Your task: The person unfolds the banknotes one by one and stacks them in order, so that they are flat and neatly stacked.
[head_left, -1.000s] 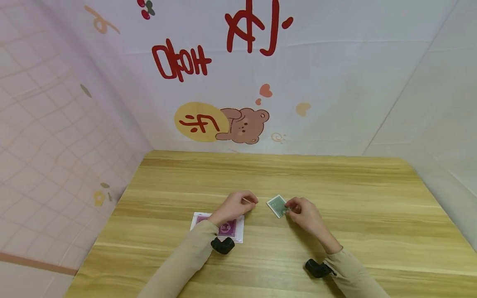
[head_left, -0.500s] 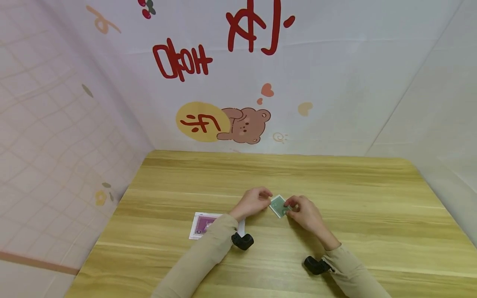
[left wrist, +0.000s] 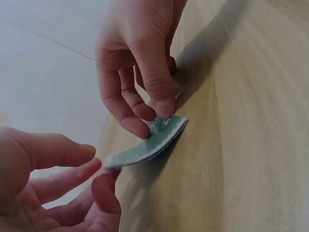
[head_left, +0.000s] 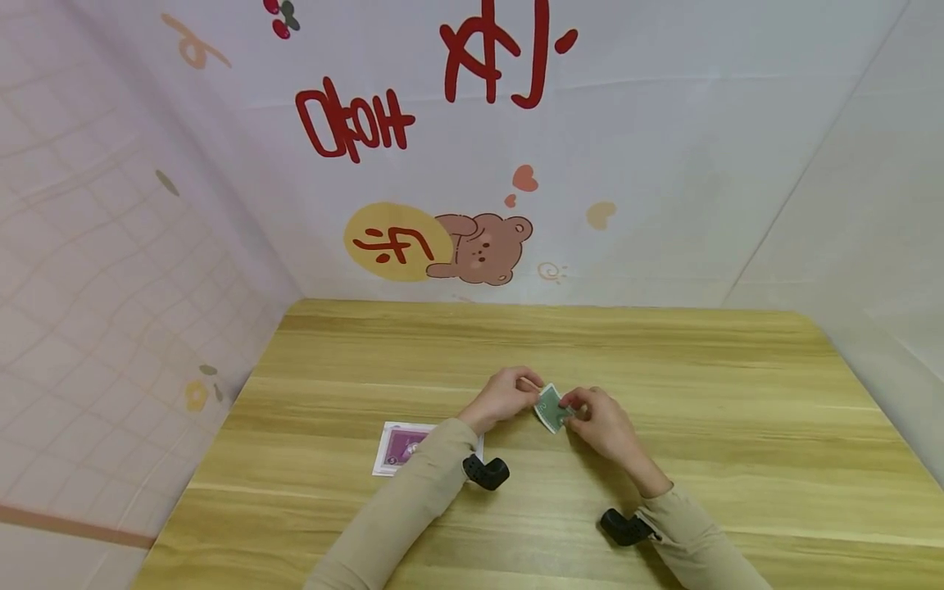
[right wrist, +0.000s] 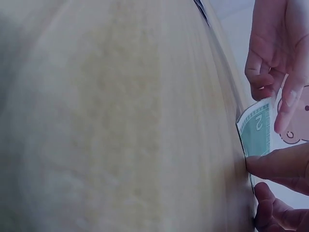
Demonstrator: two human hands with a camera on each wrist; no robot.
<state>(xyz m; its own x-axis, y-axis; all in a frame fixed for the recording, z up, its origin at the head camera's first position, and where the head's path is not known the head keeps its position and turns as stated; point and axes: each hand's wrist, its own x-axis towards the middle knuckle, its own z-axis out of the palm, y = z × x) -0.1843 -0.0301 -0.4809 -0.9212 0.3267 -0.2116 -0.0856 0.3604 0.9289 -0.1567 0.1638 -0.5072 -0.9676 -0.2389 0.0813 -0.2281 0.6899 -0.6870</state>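
In the head view, my right hand [head_left: 605, 422] pinches the near right edge of a small, square-looking green banknote [head_left: 550, 408] with a pale border. The note bends upward off the table in the left wrist view, where the right thumb and fingers hold its far end. My left hand [head_left: 503, 397] is at the opposite corner. One left fingertip [left wrist: 113, 179] touches under that corner, while the left thumb [left wrist: 72, 153] stays above it and apart. A numeral 2 shows on the note [right wrist: 257, 133] in the right wrist view.
Purple banknotes on white paper [head_left: 397, 449] lie on the wooden table [head_left: 701, 393], partly covered by the left sleeve [head_left: 413, 504]. Black wrist cameras [head_left: 487, 473] sit on both wrists. A printed white wall cloth [head_left: 649, 147] hangs behind the table.
My left hand has moved right, from above the purple notes to the green note's corner. The green note now bends upward; my right hand has kept its pinch and barely moved.
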